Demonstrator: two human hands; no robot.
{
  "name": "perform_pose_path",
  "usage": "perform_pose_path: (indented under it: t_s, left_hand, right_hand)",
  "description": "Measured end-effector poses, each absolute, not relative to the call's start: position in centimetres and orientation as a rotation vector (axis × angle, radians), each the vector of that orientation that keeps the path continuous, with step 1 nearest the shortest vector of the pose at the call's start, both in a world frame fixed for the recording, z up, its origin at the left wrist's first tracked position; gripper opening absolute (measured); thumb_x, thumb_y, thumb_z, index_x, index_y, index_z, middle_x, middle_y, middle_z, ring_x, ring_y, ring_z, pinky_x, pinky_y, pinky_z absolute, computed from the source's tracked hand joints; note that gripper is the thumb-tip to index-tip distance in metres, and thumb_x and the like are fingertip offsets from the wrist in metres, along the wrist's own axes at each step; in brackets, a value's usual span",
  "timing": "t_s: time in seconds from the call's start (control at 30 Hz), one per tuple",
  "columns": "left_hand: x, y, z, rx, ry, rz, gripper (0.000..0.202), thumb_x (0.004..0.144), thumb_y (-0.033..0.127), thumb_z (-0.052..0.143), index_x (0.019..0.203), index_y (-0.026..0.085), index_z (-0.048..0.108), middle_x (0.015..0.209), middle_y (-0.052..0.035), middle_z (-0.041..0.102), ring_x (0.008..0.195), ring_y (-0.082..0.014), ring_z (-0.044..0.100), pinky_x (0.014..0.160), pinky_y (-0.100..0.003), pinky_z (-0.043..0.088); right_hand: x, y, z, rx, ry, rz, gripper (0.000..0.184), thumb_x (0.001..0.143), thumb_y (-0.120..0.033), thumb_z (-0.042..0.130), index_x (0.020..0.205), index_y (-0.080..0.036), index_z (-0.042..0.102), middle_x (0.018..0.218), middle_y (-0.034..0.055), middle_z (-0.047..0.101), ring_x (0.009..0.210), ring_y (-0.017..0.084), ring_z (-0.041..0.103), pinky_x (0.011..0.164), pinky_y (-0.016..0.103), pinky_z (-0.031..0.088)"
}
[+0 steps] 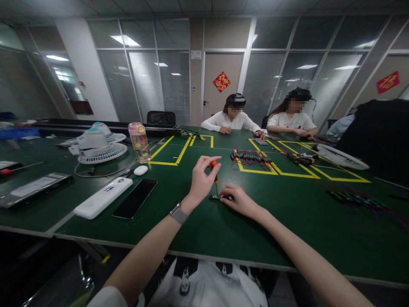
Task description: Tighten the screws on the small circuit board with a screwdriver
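My left hand (202, 178) grips a small screwdriver (214, 169) with an orange handle, held upright with its tip pointing down. The tip rests on a small green circuit board (217, 197) lying on the green table (287, 230). My right hand (240, 200) lies on the table just right of the board, its fingers pinching the board's edge and holding it down. A grey watch band sits on my left wrist.
A bundle of coloured wires (251, 158) lies beyond my hands inside yellow tape lines. To the left are a black phone (135, 198), a white power bank (102, 197), a bottle (139, 143) and white fans (97, 147). Two people (233, 119) sit across the table.
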State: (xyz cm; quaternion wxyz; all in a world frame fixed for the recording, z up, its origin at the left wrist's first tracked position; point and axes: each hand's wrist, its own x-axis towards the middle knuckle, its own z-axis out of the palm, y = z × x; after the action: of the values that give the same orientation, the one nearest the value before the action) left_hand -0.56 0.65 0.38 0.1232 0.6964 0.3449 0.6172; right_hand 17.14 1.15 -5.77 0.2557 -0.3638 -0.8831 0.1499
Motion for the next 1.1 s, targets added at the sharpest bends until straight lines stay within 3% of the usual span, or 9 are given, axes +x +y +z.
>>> perform_pose_path:
  t_s: [0.2,0.4,0.6,0.8,0.97,1.1]
  left_hand:
    - [-0.63,0.78,0.44,2.009,0.936,1.744,0.030,0.095,0.020,0.041,0.120,0.021,0.059,0.104,-0.0050,0.057,0.094,-0.0134,0.056,0.085,-0.026,0.045]
    - [-0.52,0.58,0.40,2.040,1.005,1.770,0.023,0.088,0.025,0.056,0.109,0.021,0.065,0.096,-0.0038,0.055,0.088,-0.0138,0.056,0.081,-0.025,0.046]
    - [-0.44,0.76,0.32,2.023,0.874,1.680,0.033,0.094,0.020,0.042,0.125,0.022,0.054,0.110,-0.0055,0.059,0.100,-0.0148,0.057,0.087,-0.027,0.046]
    - [-0.50,0.48,0.49,2.086,1.000,1.771,0.023,0.088,0.025,0.056,0.110,0.021,0.065,0.096,-0.0036,0.058,0.088,-0.0142,0.057,0.083,-0.026,0.046]
    - [-0.59,0.77,0.35,2.070,0.894,1.723,0.032,0.094,0.020,0.042,0.124,0.022,0.056,0.110,-0.0054,0.060,0.103,-0.0147,0.057,0.091,-0.027,0.044]
    - [-0.62,0.78,0.33,2.084,0.981,1.769,0.024,0.089,0.024,0.055,0.111,0.022,0.064,0.096,-0.0035,0.059,0.088,-0.0140,0.057,0.083,-0.026,0.046]
  right_hand:
    - [17.22,1.13,-5.69,-0.984,-2.401,0.397,0.012,0.085,-0.019,0.058,0.094,-0.017,0.067,0.087,0.0057,0.060,0.081,0.018,0.057,0.074,0.029,0.046]
    - [17.23,1.10,-5.68,-0.980,-2.402,0.399,0.011,0.085,-0.019,0.058,0.093,-0.017,0.066,0.086,0.0052,0.059,0.080,0.017,0.057,0.074,0.028,0.046]
    - [17.14,1.10,-5.55,-1.000,-2.411,0.395,0.012,0.085,-0.018,0.059,0.094,-0.017,0.067,0.085,0.0048,0.059,0.079,0.017,0.056,0.072,0.027,0.045]
    - [17.13,1.05,-5.45,-1.003,-2.411,0.391,0.013,0.085,-0.018,0.059,0.094,-0.017,0.067,0.085,0.0052,0.059,0.079,0.017,0.056,0.071,0.027,0.045]
    - [17.15,1.04,-5.50,-1.003,-2.409,0.406,0.013,0.086,-0.019,0.058,0.095,-0.017,0.067,0.085,0.0053,0.059,0.079,0.017,0.057,0.071,0.027,0.045]
    - [17.18,1.06,-5.50,-1.000,-2.407,0.402,0.013,0.085,-0.019,0.058,0.094,-0.017,0.067,0.085,0.0054,0.059,0.079,0.017,0.056,0.073,0.028,0.045]
